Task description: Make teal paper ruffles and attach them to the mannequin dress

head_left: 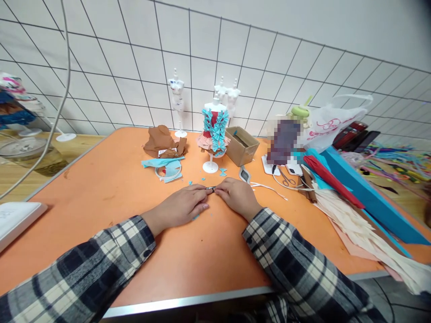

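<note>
At mid-surface, beyond the near edge of the orange table (202, 269), L hand (185, 205) and R hand (237, 194) meet at a small dark item (210, 189). R thumb and fingers pinch its right end; L fingers bear on its left end, thumb closure cannot be told. Two-handed support presumably steadies the item. Just beyond: blue scraps (191, 182), within easy reach. Toward R edge: scissors (287, 179) and cream strips (336, 206), prob. placed aside for working room. Farther back: dress form w/ blue bows (215, 125), upright on its stand, likely for all-round access; cardboard box (243, 150) adj. Near far edge, L of ctr.: white form (177, 92).
</note>
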Available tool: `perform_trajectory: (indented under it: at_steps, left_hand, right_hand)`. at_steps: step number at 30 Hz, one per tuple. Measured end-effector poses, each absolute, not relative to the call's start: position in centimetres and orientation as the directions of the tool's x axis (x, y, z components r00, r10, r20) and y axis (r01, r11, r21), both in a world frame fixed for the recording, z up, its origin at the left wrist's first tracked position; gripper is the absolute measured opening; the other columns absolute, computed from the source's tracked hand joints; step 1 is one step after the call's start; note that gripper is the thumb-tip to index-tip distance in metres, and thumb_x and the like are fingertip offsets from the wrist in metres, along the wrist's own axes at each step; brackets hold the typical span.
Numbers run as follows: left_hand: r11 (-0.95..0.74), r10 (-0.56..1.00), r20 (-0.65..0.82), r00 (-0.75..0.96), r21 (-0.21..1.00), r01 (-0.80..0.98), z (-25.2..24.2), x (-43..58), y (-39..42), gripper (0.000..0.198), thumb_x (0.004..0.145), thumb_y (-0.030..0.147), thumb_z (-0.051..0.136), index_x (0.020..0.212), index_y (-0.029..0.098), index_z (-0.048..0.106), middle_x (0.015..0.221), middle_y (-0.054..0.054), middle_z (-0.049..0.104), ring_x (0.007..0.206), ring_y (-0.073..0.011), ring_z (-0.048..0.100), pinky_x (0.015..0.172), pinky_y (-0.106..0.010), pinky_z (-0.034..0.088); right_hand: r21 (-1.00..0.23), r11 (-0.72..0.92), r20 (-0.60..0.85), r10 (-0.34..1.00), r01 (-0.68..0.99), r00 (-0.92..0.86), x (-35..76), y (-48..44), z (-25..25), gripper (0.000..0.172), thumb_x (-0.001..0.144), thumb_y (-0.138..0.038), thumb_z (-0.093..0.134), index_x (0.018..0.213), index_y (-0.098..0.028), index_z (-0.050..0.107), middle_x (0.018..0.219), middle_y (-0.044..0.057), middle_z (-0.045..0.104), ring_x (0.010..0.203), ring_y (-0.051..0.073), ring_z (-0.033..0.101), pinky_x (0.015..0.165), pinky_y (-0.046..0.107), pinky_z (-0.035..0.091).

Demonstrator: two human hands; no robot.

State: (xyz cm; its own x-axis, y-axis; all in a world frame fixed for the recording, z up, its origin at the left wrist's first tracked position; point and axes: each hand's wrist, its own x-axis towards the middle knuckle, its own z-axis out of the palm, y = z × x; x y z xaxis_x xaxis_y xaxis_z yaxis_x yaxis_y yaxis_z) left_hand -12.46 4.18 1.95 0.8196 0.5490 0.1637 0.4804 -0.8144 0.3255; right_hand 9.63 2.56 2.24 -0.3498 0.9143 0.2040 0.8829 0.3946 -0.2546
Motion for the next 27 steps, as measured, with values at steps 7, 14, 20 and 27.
perform_trajectory:
  at_steps: [7,14,20,27]
  left_hand:
    - [-0.789,0.57,0.175,0.803,0.389,0.475,1.6,-12.3,4.1,0.022,0.098,0.032,0.044,0.106,0.019,0.059,0.125,-0.011,0.059,0.12,-0.0246,0.052,0.101,-0.041,0.045]
    - [-0.77,0.607,0.238,0.758,0.411,0.487,1.1,-12.0,4.1,0.035,0.099,0.028,0.038,0.129,0.022,0.055,0.133,-0.011,0.052,0.116,-0.0226,0.056,0.1,-0.037,0.047]
    - [-0.778,0.592,0.181,0.785,0.383,0.498,1.0,-12.2,4.7,0.03,0.099,0.027,0.039,0.113,0.02,0.065,0.121,-0.008,0.061,0.107,-0.0206,0.061,0.094,-0.033,0.049]
    - [-0.763,0.608,0.225,0.761,0.432,0.482,0.7,-12.0,4.6,0.035,0.098,0.028,0.043,0.131,0.02,0.052,0.12,-0.01,0.06,0.107,-0.0214,0.058,0.094,-0.034,0.048]
  right_hand:
    - [-0.172,0.376,0.144,0.924,0.911,-0.354,9.1,2.6,2.0,0.023,0.095,-0.035,0.051,0.107,-0.029,0.07,0.104,0.001,0.067,0.093,0.016,0.063,0.067,0.026,0.039]
    - [-0.206,0.393,0.156,0.917,0.896,-0.366,9.3,2.5,1.8,0.024,0.095,-0.035,0.051,0.111,-0.032,0.068,0.109,0.0,0.066,0.092,0.016,0.063,0.069,0.026,0.04]
    - [-0.365,0.332,0.241,0.936,0.87,-0.256,9.2,2.9,1.4,0.02,0.091,-0.033,0.059,0.108,-0.025,0.065,0.099,-0.001,0.07,0.09,0.014,0.063,0.071,0.025,0.04]
    - [-0.192,0.363,0.163,0.928,0.912,-0.335,8.9,3.0,1.7,0.019,0.094,-0.034,0.053,0.096,-0.026,0.069,0.098,0.001,0.068,0.089,0.016,0.063,0.065,0.027,0.037]
